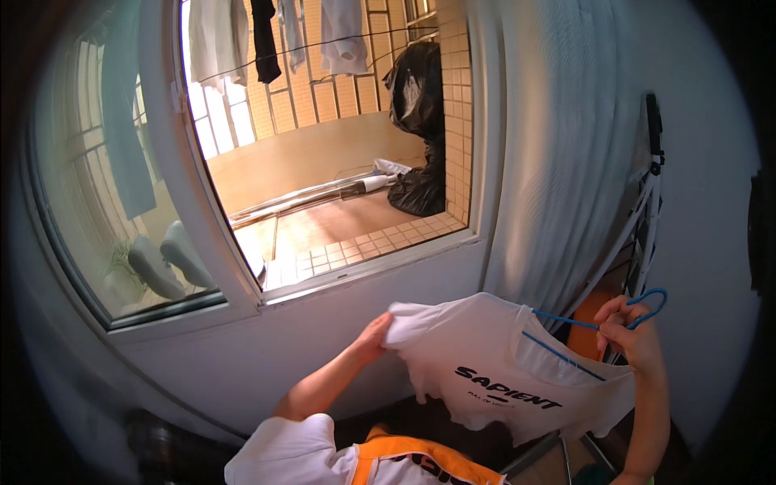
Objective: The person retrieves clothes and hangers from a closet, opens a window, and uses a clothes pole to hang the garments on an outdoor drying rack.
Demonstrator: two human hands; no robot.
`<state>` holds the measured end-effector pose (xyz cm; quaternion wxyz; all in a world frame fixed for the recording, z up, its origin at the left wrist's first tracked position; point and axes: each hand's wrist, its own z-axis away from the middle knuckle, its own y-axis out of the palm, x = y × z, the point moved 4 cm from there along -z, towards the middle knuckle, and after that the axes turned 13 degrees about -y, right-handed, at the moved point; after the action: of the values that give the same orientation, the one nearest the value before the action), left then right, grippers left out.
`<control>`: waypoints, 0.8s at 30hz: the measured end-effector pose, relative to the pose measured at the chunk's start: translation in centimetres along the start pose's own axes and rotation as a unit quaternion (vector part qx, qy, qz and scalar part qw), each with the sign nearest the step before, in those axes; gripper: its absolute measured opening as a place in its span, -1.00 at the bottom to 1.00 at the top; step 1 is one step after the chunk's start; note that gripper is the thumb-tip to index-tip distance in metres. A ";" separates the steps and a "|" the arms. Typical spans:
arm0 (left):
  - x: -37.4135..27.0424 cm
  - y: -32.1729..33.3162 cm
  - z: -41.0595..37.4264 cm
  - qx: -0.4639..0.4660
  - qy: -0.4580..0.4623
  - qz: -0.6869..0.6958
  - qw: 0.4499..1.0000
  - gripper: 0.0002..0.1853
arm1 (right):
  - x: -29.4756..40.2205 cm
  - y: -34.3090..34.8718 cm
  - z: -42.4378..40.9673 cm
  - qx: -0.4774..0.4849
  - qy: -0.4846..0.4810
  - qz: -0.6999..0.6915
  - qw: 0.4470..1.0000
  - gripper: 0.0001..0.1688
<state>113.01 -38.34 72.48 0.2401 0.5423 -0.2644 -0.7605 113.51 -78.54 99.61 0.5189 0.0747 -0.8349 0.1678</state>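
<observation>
A white T-shirt [485, 364] with black lettering on its front hangs on a blue hanger [658, 297] before me. My right hand [624, 330] grips the hanger near the base of its hook, to the right of the shirt's neckline. The hanger's arms pass into the neck opening. My left hand [376, 333] holds the shirt's sleeve at the left, drawing it out sideways. Below the neckline the shirt's body hangs in folds with an uneven lower edge.
A sliding window [370, 276] stands open onto a balcony with hanging clothes [218, 42], black plastic bags [415, 91] and poles. White shoes [154, 267] show behind the glass. A pale curtain [545, 151] and a folded metal frame [645, 230] are at the right.
</observation>
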 end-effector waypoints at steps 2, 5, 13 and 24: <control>3.0 -1.8 -1.2 0.007 -0.044 -0.034 0.998 -0.54 | -0.1 -0.3 0.6 0.020 0.002 0.012 1.000 -0.86; 4.8 0.0 -0.6 0.163 -0.056 -0.074 0.982 -0.53 | 0.0 -1.0 1.7 0.017 -0.023 0.017 0.999 -0.87; 10.0 0.6 1.4 0.186 -0.205 -0.293 0.915 -0.61 | -0.1 -2.2 2.7 -0.001 -0.008 -0.003 1.000 -0.86; 14.0 6.1 -1.0 0.182 -0.126 -0.272 0.936 -0.13 | -1.1 -1.7 2.7 0.010 -0.019 -0.020 1.000 -0.89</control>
<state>110.34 -52.19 66.49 -0.1141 0.5275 -0.2690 -0.7978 112.24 -81.18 97.84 0.5057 0.0992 -0.8411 0.1641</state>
